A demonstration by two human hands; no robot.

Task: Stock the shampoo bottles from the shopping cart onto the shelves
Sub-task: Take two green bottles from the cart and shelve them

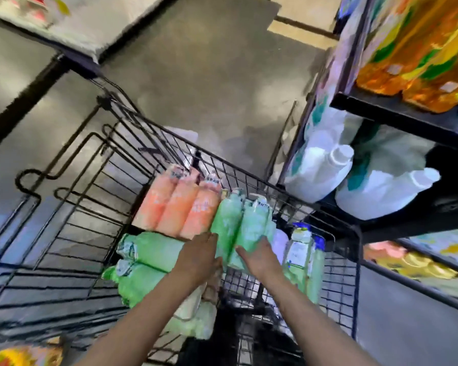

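Both hands, left (pixel 200 256) and right (pixel 259 256), pressed flat-fingered against two green bottles (pixel 239 228) at frame centre; three orange bottles (pixel 177 210) lay just upper left in the cart (pixel 95 180).

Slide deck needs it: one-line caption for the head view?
Both hands reach a green shampoo pack in the wire cart, beside stocked shelves.

A black wire cart (pixel 132 143) holds the bottles: three orange ones (pixel 177 207) lie ahead of the hands, green ones (pixel 146 262) lie left of them. Right of the hands, a black shelf (pixel 397 114) carries white jugs (pixel 320 170).
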